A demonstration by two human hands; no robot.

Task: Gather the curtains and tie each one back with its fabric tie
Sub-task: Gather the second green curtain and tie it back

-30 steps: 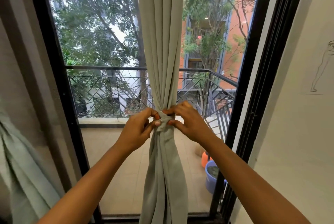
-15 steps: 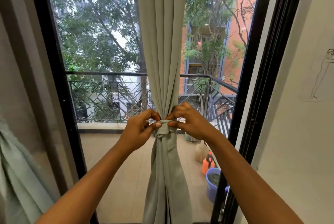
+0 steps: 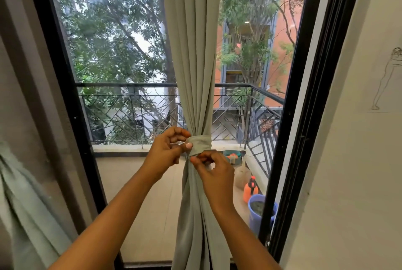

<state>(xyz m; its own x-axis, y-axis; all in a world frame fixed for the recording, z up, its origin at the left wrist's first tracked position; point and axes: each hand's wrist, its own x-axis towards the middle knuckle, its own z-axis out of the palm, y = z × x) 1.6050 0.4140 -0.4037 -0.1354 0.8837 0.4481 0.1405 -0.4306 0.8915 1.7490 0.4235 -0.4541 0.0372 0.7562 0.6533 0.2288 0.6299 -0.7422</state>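
2 curtains show. 1 grey-green curtain [image 3: 192, 56] hangs at the middle of the glass door, its pleats cinched into a narrow waist by 1 fabric tie [image 3: 201, 143] wrapped around it. The 2nd curtain [image 3: 28, 211] hangs at the left edge, bunched, with no tie visible on it.

2 bare hands work at the waist. The left hand [image 3: 166, 153] pinches the left end of the tie between thumb and fingers, pressed against the curtain. The right hand [image 3: 214, 172] sits just below the tie, fingertips closed on a small bit of fabric at its lower edge.

Beyond the glass, 1 black balcony railing [image 3: 130, 115] crosses behind the curtain, and 1 orange spray bottle [image 3: 250, 189] stands beside 1 blue bucket [image 3: 258, 213] at the right.
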